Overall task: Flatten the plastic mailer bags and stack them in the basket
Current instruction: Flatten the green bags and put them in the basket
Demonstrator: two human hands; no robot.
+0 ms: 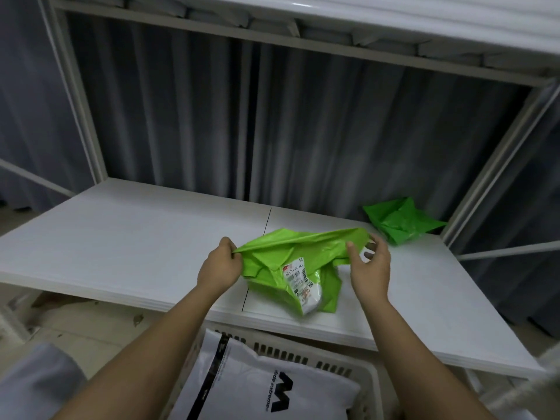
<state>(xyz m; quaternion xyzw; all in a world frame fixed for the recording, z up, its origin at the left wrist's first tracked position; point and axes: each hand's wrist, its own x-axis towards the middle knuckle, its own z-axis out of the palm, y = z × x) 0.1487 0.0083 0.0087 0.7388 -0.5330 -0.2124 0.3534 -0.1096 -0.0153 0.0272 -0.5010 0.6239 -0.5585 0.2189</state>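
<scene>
Both hands are on the crumpled lime-green plastic mailer bag (298,268) with the white shipping label, stretched between them just above the white counter (136,237). The left hand (219,268) has its fingers pinched tight on one corner; the right hand (368,268) grips the other end between thumb and loosely curled fingers. A second crumpled green mailer bag (400,221) sits beyond the right hand. Below the wrists, the pale slotted plastic basket (342,363) holds a flat white mailer bag (257,389).

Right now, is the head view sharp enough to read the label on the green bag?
Head view: dim and soft; label on the green mailer is only partly legible, its lower end washed out by glare; wide-angle bending curves the frame posts.
</scene>
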